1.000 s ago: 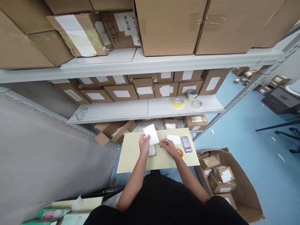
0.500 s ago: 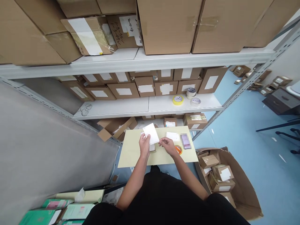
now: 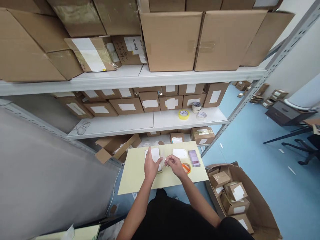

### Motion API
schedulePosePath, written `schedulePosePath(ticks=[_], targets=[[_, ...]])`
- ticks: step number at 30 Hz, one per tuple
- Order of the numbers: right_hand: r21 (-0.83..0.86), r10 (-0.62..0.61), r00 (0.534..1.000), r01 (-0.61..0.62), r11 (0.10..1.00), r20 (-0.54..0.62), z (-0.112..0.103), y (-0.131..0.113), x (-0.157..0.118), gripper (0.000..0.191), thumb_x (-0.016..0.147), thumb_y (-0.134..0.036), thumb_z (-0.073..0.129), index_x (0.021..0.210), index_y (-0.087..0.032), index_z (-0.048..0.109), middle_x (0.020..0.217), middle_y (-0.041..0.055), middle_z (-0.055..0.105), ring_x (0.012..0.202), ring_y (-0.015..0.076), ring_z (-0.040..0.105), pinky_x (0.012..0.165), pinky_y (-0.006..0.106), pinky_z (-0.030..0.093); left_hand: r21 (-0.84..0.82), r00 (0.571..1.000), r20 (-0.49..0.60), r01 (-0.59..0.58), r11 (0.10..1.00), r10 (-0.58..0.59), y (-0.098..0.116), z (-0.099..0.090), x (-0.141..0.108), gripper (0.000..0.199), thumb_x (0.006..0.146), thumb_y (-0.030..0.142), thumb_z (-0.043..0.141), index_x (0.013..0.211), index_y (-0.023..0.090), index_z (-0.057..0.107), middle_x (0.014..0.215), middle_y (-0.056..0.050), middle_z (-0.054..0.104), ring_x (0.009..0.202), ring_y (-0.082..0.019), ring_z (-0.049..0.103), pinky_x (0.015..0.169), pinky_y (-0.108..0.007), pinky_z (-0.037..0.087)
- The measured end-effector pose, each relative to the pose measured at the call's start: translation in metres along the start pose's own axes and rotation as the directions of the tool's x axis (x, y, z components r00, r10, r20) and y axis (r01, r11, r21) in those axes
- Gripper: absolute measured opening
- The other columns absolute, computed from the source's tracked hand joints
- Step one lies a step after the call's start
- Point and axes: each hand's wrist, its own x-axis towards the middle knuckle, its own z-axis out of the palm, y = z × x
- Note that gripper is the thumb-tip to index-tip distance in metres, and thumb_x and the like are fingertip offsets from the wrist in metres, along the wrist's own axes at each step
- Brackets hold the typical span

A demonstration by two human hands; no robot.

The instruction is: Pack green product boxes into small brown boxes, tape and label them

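Observation:
On the pale yellow board (image 3: 135,176) lies a small box with a white sheet (image 3: 155,154) on top. My left hand (image 3: 151,165) rests over the box and sheet, thumb and fingers apart. Just right of it, my right hand (image 3: 174,164) has its fingertips pinched on a thin, pale strip that is too small to make out. A white card stack (image 3: 179,153), a roll of orange and yellow tape (image 3: 186,168) and a blurred purple item (image 3: 194,158) lie on the board's right part.
Behind the board stands a metal shelf (image 3: 120,128) with labelled cardboard boxes and tape rolls (image 3: 183,114). An open carton (image 3: 117,146) is at the board's back left. On the floor at right, a large carton (image 3: 260,203) holds several small boxes.
The white sheet, which my left hand held up and tilted, now lies on the box. My left hand has opened over it. The view has shifted, showing more of the upper shelf.

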Motion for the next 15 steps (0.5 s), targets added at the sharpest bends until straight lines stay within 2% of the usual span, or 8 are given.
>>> schedulePosePath(ticks=[2,4,5,8,11,13,15], targets=[[0.000,-0.021,1.000,0.021,1.000,-0.022,0.002,0.000,0.001,0.028,0.088,-0.051,0.071,0.086,-0.024,0.065,0.080,0.0008,0.070,0.073,0.0174,0.066,0.071,0.031,0.053,0.035,0.986,0.164,-0.020,0.999,0.014,0.003,-0.001,-0.003,0.056,0.073,0.047,0.085,0.122,0.023,0.074,0.128,-0.013,0.074,0.118,-0.034,0.068,0.097,-0.043,0.056],[-0.013,-0.051,0.998,0.050,0.999,-0.026,0.003,0.001,0.000,0.028,0.088,-0.051,0.072,0.087,-0.025,0.064,0.079,0.0000,0.068,0.074,0.0176,0.065,0.071,0.030,0.052,-0.048,0.946,0.325,0.005,0.999,0.011,0.007,0.000,-0.007,0.042,0.076,0.049,0.082,0.108,0.023,0.080,0.115,-0.011,0.079,0.109,-0.033,0.072,0.094,-0.042,0.057],[-0.017,-0.062,0.998,0.062,0.998,-0.019,0.004,0.001,-0.001,0.027,0.088,-0.051,0.072,0.087,-0.025,0.065,0.079,-0.0002,0.068,0.075,0.0178,0.064,0.072,0.031,0.052,-0.096,0.930,0.368,0.020,0.995,0.017,0.008,0.001,-0.009,0.040,0.076,0.050,0.082,0.105,0.023,0.081,0.111,-0.010,0.080,0.107,-0.032,0.072,0.093,-0.041,0.058],[-0.015,-0.055,0.998,0.055,0.998,0.026,0.004,0.003,-0.003,0.027,0.090,-0.052,0.070,0.088,-0.026,0.065,0.079,0.0002,0.068,0.075,0.0185,0.064,0.073,0.031,0.052,-0.168,0.934,0.358,0.050,0.985,0.013,0.008,0.002,-0.012,0.042,0.078,0.058,0.077,0.099,0.022,0.083,0.104,-0.009,0.081,0.104,-0.030,0.072,0.092,-0.038,0.057],[0.003,-0.026,0.999,0.025,1.000,0.044,0.005,0.004,-0.005,0.028,0.090,-0.054,0.069,0.087,-0.026,0.064,0.075,0.0004,0.067,0.074,0.0194,0.064,0.073,0.032,0.052,-0.188,0.946,0.319,0.127,0.974,-0.062,0.005,-0.001,-0.012,0.057,0.083,0.071,0.066,0.095,0.017,0.081,0.086,-0.007,0.078,0.084,-0.025,0.070,0.075,-0.033,0.055],[0.018,-0.015,1.000,0.015,1.000,0.023,0.006,0.004,-0.005,0.029,0.090,-0.054,0.069,0.087,-0.026,0.063,0.073,0.0005,0.067,0.075,0.0198,0.065,0.073,0.033,0.052,-0.204,0.953,0.280,0.174,0.963,-0.113,0.003,-0.004,-0.013,0.065,0.085,0.078,0.058,0.085,0.016,0.078,0.073,-0.005,0.072,0.070,-0.021,0.064,0.065,-0.030,0.050],[0.025,-0.008,1.000,0.008,1.000,-0.006,0.007,0.006,-0.005,0.028,0.089,-0.053,0.069,0.087,-0.026,0.063,0.072,0.0005,0.067,0.074,0.0198,0.065,0.073,0.033,0.052,-0.201,0.954,0.274,0.179,0.963,-0.120,0.001,-0.005,-0.015,0.070,0.085,0.083,0.053,0.075,0.017,0.073,0.067,-0.004,0.067,0.066,-0.020,0.059,0.062,-0.029,0.047]])
